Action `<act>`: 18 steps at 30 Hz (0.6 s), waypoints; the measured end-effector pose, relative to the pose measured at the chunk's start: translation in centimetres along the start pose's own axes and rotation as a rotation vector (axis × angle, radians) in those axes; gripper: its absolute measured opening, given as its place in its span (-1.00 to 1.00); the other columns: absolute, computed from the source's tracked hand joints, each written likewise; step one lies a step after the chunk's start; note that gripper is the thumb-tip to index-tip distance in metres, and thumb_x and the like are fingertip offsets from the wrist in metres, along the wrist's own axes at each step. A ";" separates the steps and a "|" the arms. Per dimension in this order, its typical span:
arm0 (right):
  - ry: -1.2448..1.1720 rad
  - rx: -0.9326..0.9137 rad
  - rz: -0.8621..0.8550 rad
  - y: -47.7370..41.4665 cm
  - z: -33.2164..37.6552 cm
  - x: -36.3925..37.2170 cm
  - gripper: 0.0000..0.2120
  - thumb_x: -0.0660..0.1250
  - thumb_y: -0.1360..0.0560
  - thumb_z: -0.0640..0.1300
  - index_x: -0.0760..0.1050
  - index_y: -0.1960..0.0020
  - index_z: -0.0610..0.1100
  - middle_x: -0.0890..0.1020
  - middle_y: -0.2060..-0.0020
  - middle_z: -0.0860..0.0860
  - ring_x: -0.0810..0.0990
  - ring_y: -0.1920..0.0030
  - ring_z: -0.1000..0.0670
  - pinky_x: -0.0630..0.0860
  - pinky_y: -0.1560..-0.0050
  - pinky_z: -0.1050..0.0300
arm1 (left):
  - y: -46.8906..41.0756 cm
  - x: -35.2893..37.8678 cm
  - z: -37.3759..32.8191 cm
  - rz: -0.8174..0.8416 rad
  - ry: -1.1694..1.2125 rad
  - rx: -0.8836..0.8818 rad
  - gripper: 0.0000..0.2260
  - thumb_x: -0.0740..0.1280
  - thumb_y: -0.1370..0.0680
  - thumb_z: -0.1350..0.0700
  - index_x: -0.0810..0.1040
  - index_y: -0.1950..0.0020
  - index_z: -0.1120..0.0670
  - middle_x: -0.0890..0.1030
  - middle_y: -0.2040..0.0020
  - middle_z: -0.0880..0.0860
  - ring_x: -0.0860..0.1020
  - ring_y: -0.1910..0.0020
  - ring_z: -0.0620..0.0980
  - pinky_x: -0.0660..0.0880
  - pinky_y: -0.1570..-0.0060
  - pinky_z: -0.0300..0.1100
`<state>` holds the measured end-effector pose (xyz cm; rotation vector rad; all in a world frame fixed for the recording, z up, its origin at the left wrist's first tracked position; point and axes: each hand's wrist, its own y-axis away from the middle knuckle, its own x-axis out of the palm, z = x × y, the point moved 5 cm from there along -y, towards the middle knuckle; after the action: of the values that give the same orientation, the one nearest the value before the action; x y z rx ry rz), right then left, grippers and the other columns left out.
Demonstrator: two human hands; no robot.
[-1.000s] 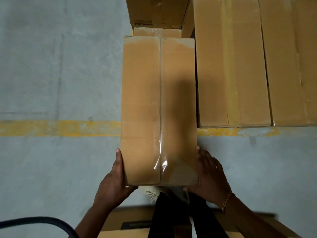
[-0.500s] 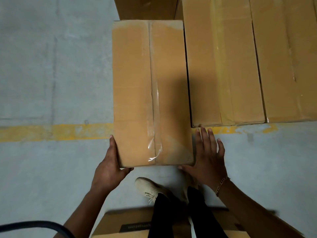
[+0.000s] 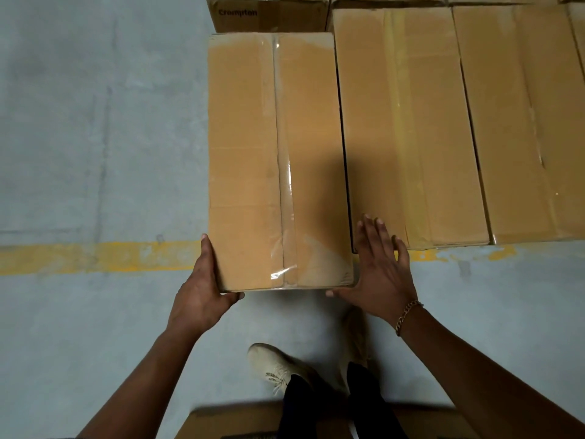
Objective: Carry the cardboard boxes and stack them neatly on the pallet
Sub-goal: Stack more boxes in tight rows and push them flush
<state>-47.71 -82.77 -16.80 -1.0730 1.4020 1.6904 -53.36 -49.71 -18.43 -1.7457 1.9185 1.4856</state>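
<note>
- taped cardboard box (image 3: pixel 278 160) sits across the yellow floor line (image 3: pixel 95 256): most of it beyond the line, near end on the person's side. Can't tell if it is fully landed or a touch above its seat.
- left hand (image 3: pixel 202 289): fingers flat along the box's left wall, thumb hooked round the near edge, so gripping.
- right hand (image 3: pixel 380 274): fingers straight and spread, palm at the near right corner, thumb along the near edge. It presses rather than clamps.
- Done so far: neighbour box (image 3: pixel 408 128) and second stacked box (image 3: pixel 519 122) lie side by side beyond the line, with their near ends at about the line. Crompton-printed box (image 3: pixel 269 14) sits further beyond. The pallet itself is hidden under them.
- Only a narrow dark gap shows between the taped box and the neighbour box. Its near end looks proud of the row, so my read is placement nearly done, with a final shove flush and the release outstanding.
- Left to do: spare carton (image 3: pixel 228 423) waits on the near side of the line, probably next.
</note>
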 end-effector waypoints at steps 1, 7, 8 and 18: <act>-0.006 -0.004 0.007 -0.3 0.0 0.0 0.36 0.18 -0.20 0.67 -0.22 -0.66 -0.14 -0.23 -0.64 -0.04 -0.24 -0.64 -0.08 -0.03 -0.58 -0.21 | -0.2 -0.1 -0.1 0.000 0.004 0.001 0.22 0.61 -0.41 0.00 -0.38 -0.59 -0.29 0.29 -0.60 -0.16 0.50 -0.39 0.13 0.52 -0.18 0.05; -0.044 -0.021 -0.027 -1.2 0.2 -0.7 0.27 0.11 -0.23 0.64 -0.09 -0.67 -0.16 -0.12 -0.65 -0.05 -0.14 -0.64 -0.09 0.05 -0.56 -0.18 | -1.1 -0.5 -0.9 -0.005 0.016 -0.005 0.21 0.60 -0.42 0.01 -0.36 -0.62 -0.25 0.30 -0.60 -0.10 0.49 -0.41 0.14 0.50 -0.21 0.04; -0.044 -0.015 -0.045 -1.2 0.3 -0.9 0.25 0.10 -0.24 0.63 -0.04 -0.66 -0.16 -0.07 -0.66 -0.06 -0.08 -0.64 -0.10 0.10 -0.54 -0.18 | -1.3 -0.6 -1.1 -0.007 0.015 -0.007 0.20 0.60 -0.42 0.01 -0.36 -0.62 -0.25 0.31 -0.60 -0.09 0.49 -0.41 0.15 0.50 -0.21 0.04; -0.007 0.032 -0.161 -2.9 0.3 -2.1 0.05 0.40 -0.18 0.54 0.37 -0.44 -0.11 0.40 -0.45 -0.07 0.38 -0.40 -0.14 0.49 -0.17 -0.16 | -3.2 -1.4 -2.2 -0.056 -0.002 -0.042 0.16 0.59 -0.43 0.00 -0.29 -0.64 -0.21 0.42 -0.53 -0.03 0.53 -0.35 0.17 0.54 -0.17 0.08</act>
<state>-44.32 -81.93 -16.05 -1.1298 1.2972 1.5502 -49.28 -49.80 -18.11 -1.7994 1.8352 1.5178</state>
